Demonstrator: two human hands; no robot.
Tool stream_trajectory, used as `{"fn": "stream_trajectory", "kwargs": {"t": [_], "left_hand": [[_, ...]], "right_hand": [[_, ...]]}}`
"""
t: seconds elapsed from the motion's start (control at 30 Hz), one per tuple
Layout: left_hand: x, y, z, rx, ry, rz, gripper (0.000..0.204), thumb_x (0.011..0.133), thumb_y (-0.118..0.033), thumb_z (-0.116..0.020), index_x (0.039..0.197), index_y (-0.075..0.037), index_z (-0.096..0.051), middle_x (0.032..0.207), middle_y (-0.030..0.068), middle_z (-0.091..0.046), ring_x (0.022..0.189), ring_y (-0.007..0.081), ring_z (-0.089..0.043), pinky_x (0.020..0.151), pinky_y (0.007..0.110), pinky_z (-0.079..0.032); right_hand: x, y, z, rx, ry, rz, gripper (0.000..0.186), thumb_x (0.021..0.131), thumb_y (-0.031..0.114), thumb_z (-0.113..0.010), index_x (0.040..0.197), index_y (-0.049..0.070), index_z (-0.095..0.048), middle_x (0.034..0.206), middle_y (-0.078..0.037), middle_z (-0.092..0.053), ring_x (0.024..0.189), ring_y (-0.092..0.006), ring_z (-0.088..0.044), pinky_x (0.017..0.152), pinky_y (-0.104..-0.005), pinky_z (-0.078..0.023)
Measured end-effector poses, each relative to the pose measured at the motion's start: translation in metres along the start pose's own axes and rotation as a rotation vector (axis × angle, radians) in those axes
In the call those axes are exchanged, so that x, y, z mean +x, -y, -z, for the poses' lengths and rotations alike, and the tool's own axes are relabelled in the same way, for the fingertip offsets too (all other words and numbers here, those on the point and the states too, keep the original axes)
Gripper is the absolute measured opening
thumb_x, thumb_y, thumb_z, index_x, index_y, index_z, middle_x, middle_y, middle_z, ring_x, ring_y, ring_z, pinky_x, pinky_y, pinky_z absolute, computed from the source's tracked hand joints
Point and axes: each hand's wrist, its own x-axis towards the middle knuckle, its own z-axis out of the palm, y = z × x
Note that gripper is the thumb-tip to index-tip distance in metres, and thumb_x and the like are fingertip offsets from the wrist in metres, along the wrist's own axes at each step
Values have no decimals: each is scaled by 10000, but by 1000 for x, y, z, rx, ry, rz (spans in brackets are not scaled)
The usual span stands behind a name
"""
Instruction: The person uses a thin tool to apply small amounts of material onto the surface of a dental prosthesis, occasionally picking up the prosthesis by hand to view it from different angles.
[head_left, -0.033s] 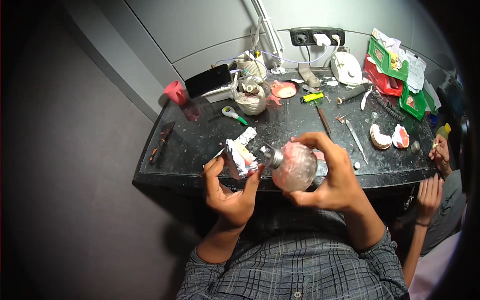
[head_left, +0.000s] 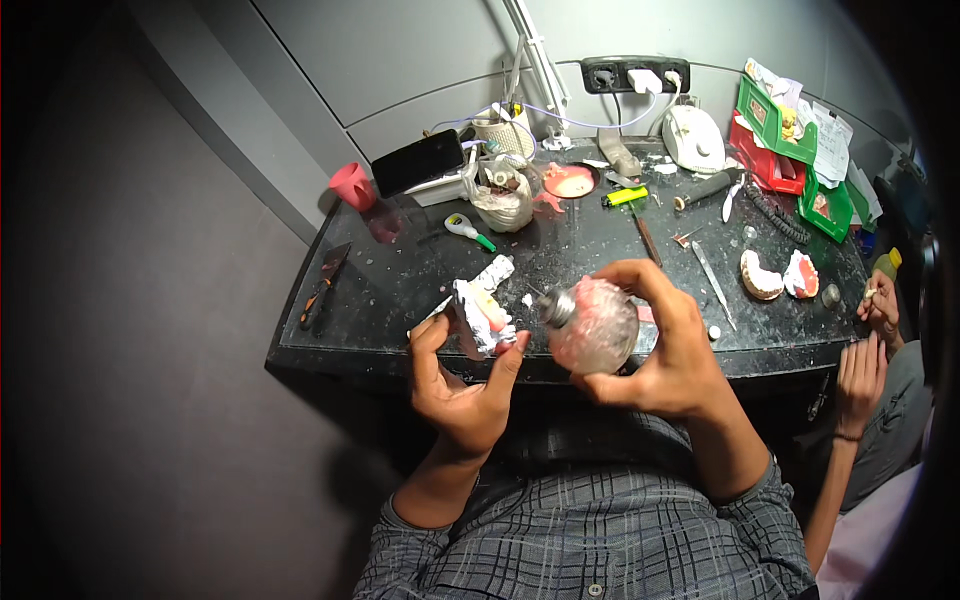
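Note:
My left hand (head_left: 462, 400) grips a white plaster dental cast (head_left: 470, 335) between thumb and fingers; pink and yellowish wax (head_left: 490, 308) shows on its side. In my right hand (head_left: 672, 350) is a round glass spirit lamp (head_left: 600, 335), its sides smeared with pink. The lamp is tilted, so its metal neck points left toward the cast, with a small gap between them. Whether a flame burns at the wick cannot be made out. Just beyond the cast, a whitish roll-shaped piece (head_left: 493, 271) lies on the black desk (head_left: 390, 285).
Beyond my hands are a bag-lined container (head_left: 503, 205), a dish of pink wax (head_left: 569, 180), a yellow-green lighter (head_left: 625, 196) and a wax knife (head_left: 646, 235). To the right lie two dental casts (head_left: 762, 276) and a metal tool (head_left: 714, 285). Another person's hand (head_left: 860, 385) rests at the right edge.
The spirit lamp has shifted slightly up and right, its neck moving a little away from the cast. My left hand and the cast have hardly moved.

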Motion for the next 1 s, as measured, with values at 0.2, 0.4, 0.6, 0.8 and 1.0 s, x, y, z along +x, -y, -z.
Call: {"fn": "stream_trajectory", "kwargs": {"t": [0.2,0.4,0.6,0.8,1.0], "left_hand": [[4,-24,9,-316,105,267,607,742,5,-924,1252,51,-598,1128,105,-666,998,157,-620,930,310,-508],[1,-35,22,-475,173,273,724,719,-17,-940,1314,97,-544,1212,162,-660,1140,211,-631,1067,362,-464],[-3,-47,33,-412,167,148,877,689,-269,-1007,1326,71,-509,1123,189,-670,1002,240,-693,865,353,-574],[-3,-50,43,-351,217,47,877,696,-320,-1003,1305,61,-499,1131,198,-656,975,263,-704,816,368,-589],[0,-53,41,-257,222,-50,851,722,-363,-986,1289,37,-494,1083,205,-678,971,264,-702,815,377,-593]], "right_hand": [[2,-38,-2,4,-117,-218,715,624,204,-920,1201,-12,-558,1067,-188,-725,1023,-326,-729,932,-401,-564],[10,-55,-9,-206,-123,-311,740,668,242,-945,1213,-38,-531,1083,-259,-720,1040,-399,-724,926,-430,-569],[8,-56,-13,-290,-125,-325,746,733,192,-929,1268,-60,-475,1083,-305,-708,1045,-433,-719,910,-449,-571],[6,-54,-12,-297,-112,-354,752,745,176,-930,1284,-65,-464,1114,-315,-692,1071,-450,-703,924,-453,-562],[0,-63,-11,-353,-96,-370,803,710,222,-967,1282,-57,-478,1164,-318,-669,1144,-459,-656,995,-467,-522]]}}
